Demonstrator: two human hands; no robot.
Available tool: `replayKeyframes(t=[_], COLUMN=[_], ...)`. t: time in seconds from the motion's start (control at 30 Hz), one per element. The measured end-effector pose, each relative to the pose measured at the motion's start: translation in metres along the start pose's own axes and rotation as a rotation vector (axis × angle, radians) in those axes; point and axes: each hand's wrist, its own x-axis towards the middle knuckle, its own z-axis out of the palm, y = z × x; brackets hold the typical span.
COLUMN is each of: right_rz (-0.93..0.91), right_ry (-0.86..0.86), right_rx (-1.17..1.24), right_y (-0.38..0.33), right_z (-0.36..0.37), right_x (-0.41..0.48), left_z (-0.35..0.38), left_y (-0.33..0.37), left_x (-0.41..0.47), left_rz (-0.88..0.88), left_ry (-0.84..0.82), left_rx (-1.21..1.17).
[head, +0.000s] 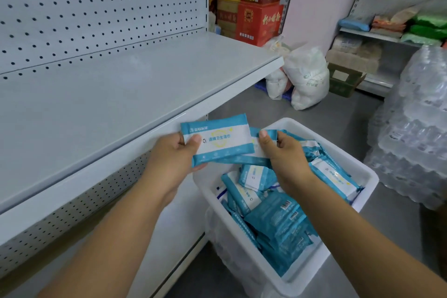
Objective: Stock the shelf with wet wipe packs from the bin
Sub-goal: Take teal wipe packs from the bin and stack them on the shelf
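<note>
"Two questions: where does the stock go, and where does it come from?"

"It goes on the wide white metal shelf board [108, 94] on my left, the one with the perforated back panel [96, 7]. I see no packs on it yet. It comes from the white rectangular plastic bin [365, 178] on the grey floor [338, 113], close against the shelf's front. The bin is heaped with soft blue-and-white plastic wet wipe packs [273, 220]."

"What have you got hold of?"

"My left grip [174, 155] is closed on a first pack [217, 140], label up, thumb on its face and fingers beneath. I'm holding it above the bin's shelf-side corner, just off the shelf's front lip. My right grip [286, 156] pinches the end of a second pack [272, 132], which lies partly under the first."

"Which step is that?"

"Picking, I'd say, with the stocking barely begun. The bin is full and nothing is placed."

"And next?"

"Probably lift both up and left over the lip, then set them down near the back panel so later packs have room in front. They look slick and floppy, so I'd keep each grip firm and stop the overlapping packs from sliding apart on the way."
</note>
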Motion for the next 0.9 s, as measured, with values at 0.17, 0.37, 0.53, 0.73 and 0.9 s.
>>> replayKeyframes(t=[0.17, 0.37, 0.53, 0.73, 0.9], right_rz=[-0.050, -0.109, -0.106, -0.174, -0.219], right_ry=[0.008, 0.008, -0.092, -0.218, -0.291], right_rx=[0.026, -0.007, -0.049, -0.085, -0.114], right_y=[-0.027, -0.061, -0.085, -0.105, -0.113], right_z=[0.026, 0.073, 0.117, 0.180, 0.235], right_x=[0.003, 0.001, -0.005, -0.018, -0.029], left_z=[-0.021, -0.064, -0.110, -0.169, -0.235], left_y=[0.040, 0.080, 0.094, 0.104, 0.121], left_x=[-0.016, -0.027, -0.030, -0.039, -0.040], left_rz=[0.047, 0.093, 0.149, 0.214, 0.255], left_ry=[0.068, 0.270, 0.382, 0.407, 0.472], left_rx=[-0.138, -0.211, -0.299, -0.324, -0.348])
